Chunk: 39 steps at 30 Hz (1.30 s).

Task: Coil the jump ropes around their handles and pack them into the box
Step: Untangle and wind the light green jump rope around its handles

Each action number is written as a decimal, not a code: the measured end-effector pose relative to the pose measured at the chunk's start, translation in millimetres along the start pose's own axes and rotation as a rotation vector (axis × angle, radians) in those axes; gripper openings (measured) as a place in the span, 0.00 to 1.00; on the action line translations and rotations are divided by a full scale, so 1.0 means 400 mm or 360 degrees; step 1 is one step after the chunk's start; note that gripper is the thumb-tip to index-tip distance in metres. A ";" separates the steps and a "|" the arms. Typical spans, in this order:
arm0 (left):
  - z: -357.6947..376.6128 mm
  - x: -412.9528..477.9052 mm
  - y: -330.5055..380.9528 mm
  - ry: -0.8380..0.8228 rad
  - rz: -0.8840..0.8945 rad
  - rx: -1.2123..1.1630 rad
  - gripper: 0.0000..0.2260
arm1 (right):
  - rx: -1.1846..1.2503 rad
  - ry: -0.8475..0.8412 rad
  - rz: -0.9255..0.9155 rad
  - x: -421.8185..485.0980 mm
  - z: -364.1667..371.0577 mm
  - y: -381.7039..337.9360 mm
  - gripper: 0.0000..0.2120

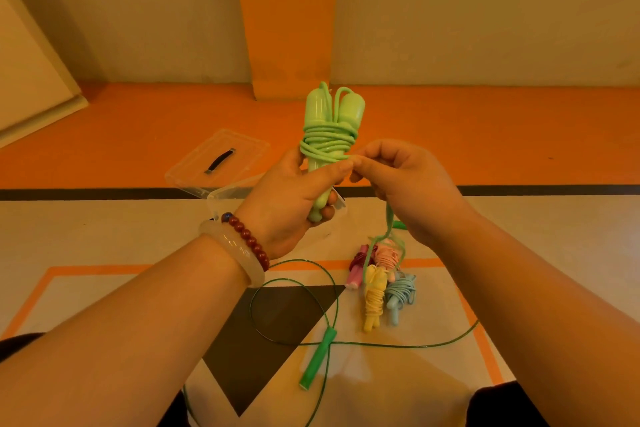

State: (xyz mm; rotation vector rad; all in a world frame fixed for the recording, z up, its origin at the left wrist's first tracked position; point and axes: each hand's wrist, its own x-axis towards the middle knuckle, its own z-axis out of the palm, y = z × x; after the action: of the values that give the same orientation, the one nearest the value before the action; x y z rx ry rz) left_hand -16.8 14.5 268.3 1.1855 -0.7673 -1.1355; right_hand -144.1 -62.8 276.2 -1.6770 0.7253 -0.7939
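My left hand (294, 198) grips the two light green handles (332, 111) of a jump rope, held upright in front of me. Several turns of its light green rope (327, 142) wrap the handles. My right hand (401, 184) pinches that rope just right of the coil, and a loose length hangs down from it. On the floor below lie coiled ropes: pink (384, 255), dark red (360, 262), yellow (374, 298) and blue (401, 295). A dark green rope (291, 288) lies uncoiled, one handle (317, 359) near me. The clear box (225, 199) sits behind my left hand, mostly hidden.
The clear box lid (218, 159) with a black handle lies on the orange floor at the back left. An orange pillar (284, 17) and pale walls stand behind. Dark green rope loops spread across the floor between my arms and to the right.
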 end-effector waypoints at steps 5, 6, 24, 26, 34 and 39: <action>-0.008 0.007 0.000 -0.0009 0.0007 -0.0040 0.07 | -0.0119 -0.0005 -0.0036 0.009 -0.027 -0.013 0.04; -0.008 0.008 -0.002 -0.0020 -0.0007 -0.0081 0.06 | -0.0107 -0.0023 -0.0018 0.009 -0.025 -0.009 0.04; 0.002 -0.006 0.005 0.0017 0.0071 0.0205 0.05 | 0.0310 -0.0281 -0.0016 0.006 -0.023 -0.017 0.08; -0.003 -0.004 -0.006 0.0137 0.0204 0.0206 0.09 | 0.0172 -0.0164 -0.0054 0.012 -0.021 -0.009 0.08; 0.029 -0.015 -0.017 0.0266 0.0168 0.0458 0.08 | -0.0216 -0.0028 -0.0240 0.010 0.028 0.007 0.07; 0.027 -0.019 -0.022 0.0428 0.0329 0.0665 0.11 | -0.0388 -0.0299 -0.0223 0.008 0.008 -0.009 0.11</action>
State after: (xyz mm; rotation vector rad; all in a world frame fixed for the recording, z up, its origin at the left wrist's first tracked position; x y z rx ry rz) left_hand -31.2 18.7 263.2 1.5295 -0.9190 -0.6428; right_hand -139.6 -62.7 279.5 -2.0102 0.5962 -0.6521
